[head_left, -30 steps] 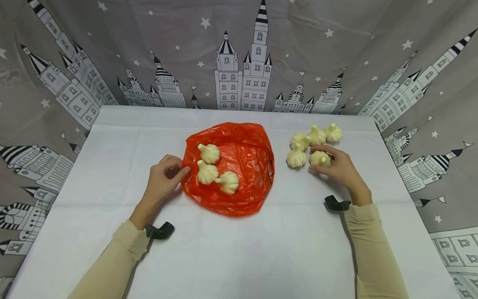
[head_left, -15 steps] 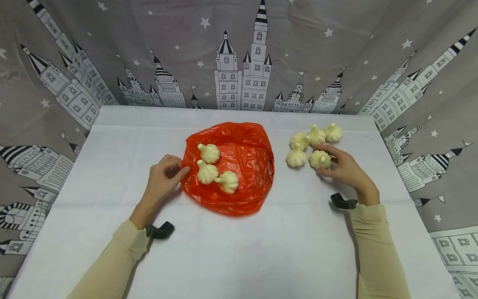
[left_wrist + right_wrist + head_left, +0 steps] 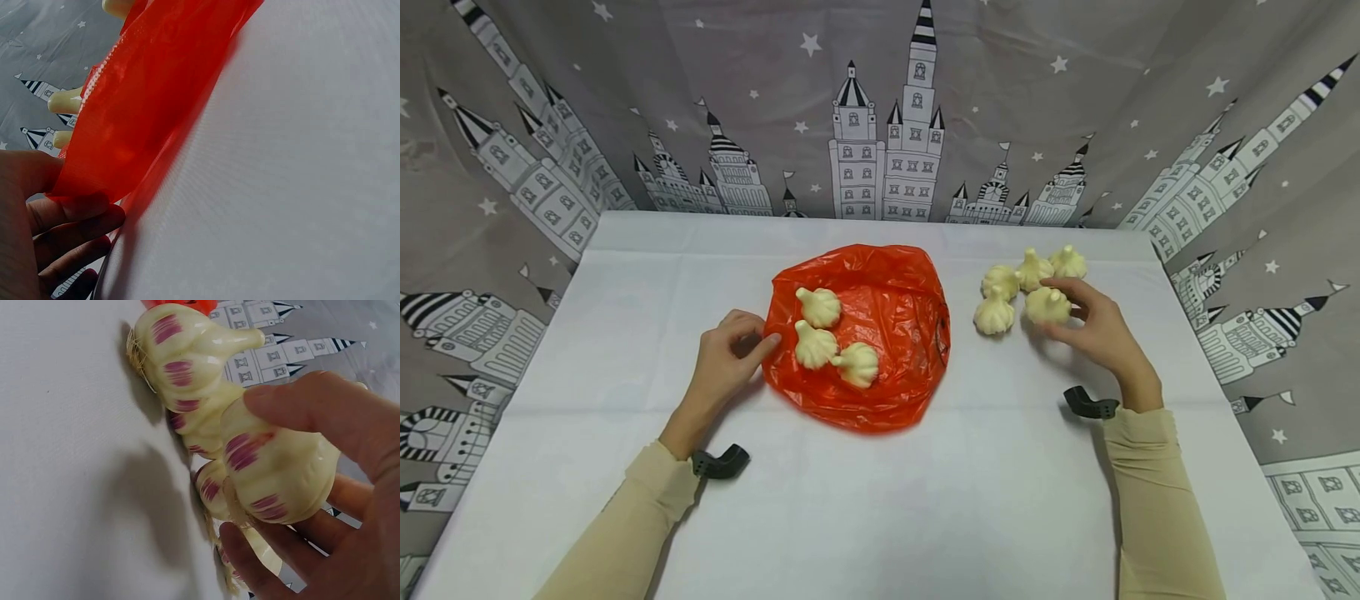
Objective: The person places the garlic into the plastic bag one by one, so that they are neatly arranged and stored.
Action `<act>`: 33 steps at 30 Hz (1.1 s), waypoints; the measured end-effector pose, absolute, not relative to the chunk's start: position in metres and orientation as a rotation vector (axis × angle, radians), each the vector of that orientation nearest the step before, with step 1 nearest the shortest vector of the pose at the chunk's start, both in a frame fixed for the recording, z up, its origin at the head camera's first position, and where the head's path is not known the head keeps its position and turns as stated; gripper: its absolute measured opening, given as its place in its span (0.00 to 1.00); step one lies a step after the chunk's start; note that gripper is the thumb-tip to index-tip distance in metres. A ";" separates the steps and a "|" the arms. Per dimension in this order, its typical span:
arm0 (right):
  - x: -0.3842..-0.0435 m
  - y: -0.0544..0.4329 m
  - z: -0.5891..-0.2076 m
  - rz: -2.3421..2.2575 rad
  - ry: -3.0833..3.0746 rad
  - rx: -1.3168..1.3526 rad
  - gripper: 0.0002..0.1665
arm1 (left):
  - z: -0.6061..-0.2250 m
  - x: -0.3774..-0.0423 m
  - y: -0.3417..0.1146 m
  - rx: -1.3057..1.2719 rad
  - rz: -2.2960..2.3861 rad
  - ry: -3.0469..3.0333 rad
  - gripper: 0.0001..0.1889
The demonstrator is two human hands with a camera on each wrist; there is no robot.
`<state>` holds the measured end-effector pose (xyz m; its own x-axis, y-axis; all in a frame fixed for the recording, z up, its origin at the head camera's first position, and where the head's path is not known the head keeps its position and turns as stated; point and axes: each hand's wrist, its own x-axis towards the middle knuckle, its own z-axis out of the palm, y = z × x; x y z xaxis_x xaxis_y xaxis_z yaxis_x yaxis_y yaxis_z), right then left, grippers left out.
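Note:
My left hand [image 3: 727, 354] pinches the left rim of a red plastic bag [image 3: 902, 333], which lies spread open. In the left wrist view the bag's edge [image 3: 144, 106] runs between thumb and fingers. Three garlic bulbs [image 3: 857, 365] rest inside the bag, toward its left. At the right, my right hand [image 3: 1093, 329] grips a garlic bulb [image 3: 1047, 307] between thumb and fingers. The right wrist view shows this bulb [image 3: 275, 469] off the cloth, with purple streaks and short roots; its shadow falls on the white surface. Several other garlic bulbs [image 3: 994, 314] sit just beyond it.
A white cloth covers the table [image 3: 850, 508]. Behind it hangs a grey curtain [image 3: 1022, 75] printed with castles and stars. A black wrist mount [image 3: 721, 462] is on the left wrist, and another mount [image 3: 1088, 404] on the right.
My right hand first shifts slightly right with the garlic bulb, then raises it off the cloth. The left hand and the bag stay where they were.

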<state>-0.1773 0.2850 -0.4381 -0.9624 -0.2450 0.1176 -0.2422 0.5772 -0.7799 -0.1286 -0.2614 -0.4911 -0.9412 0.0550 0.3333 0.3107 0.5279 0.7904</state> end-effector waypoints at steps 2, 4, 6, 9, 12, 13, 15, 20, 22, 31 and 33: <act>-0.177 0.284 -0.437 -1.399 2.793 -0.427 0.38 | -0.491 -0.128 -0.261 -0.306 -1.377 -2.503 0.07; -0.177 0.284 -0.437 -1.416 2.800 -0.418 0.38 | -0.490 -0.128 -0.261 -0.301 -1.385 -2.507 0.07; -0.176 0.281 -0.434 -1.428 2.811 -0.411 0.37 | -0.490 -0.128 -0.261 -0.294 -1.389 -2.513 0.06; -0.170 0.273 -0.424 -1.461 2.824 -0.410 0.36 | -0.489 -0.128 -0.261 -0.287 -1.393 -2.519 0.06; -0.163 0.263 -0.411 -1.497 2.838 -0.407 0.34 | -0.490 -0.128 -0.261 -0.284 -1.393 -2.520 0.06; -0.161 0.260 -0.407 -1.507 2.842 -0.406 0.34 | -0.490 -0.128 -0.262 -0.284 -1.392 -2.520 0.06; -0.159 0.257 -0.403 -1.533 2.844 -0.405 0.33 | -0.490 -0.128 -0.262 -0.284 -1.389 -2.522 0.06; -0.158 0.251 -0.400 -1.590 2.846 -0.422 0.32 | -0.491 -0.129 -0.262 -0.292 -1.372 -2.522 0.07; -0.159 0.250 -0.400 -1.591 2.862 -0.423 0.33 | -0.491 -0.129 -0.262 -0.295 -1.372 -2.518 0.07; -0.159 0.238 -0.398 -1.624 2.893 -0.420 0.34 | -0.489 -0.127 -0.261 -0.284 -1.388 -2.519 0.06; -0.158 0.234 -0.397 -1.639 2.891 -0.426 0.34 | -0.489 -0.127 -0.261 -0.295 -1.387 -2.508 0.06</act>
<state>-0.1580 0.2340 -0.3968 -0.9464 -0.1155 0.3016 -0.3181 0.4946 -0.8088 -0.1272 -0.2610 -0.4886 -0.9457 0.0509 0.3210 0.2990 0.5235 0.7978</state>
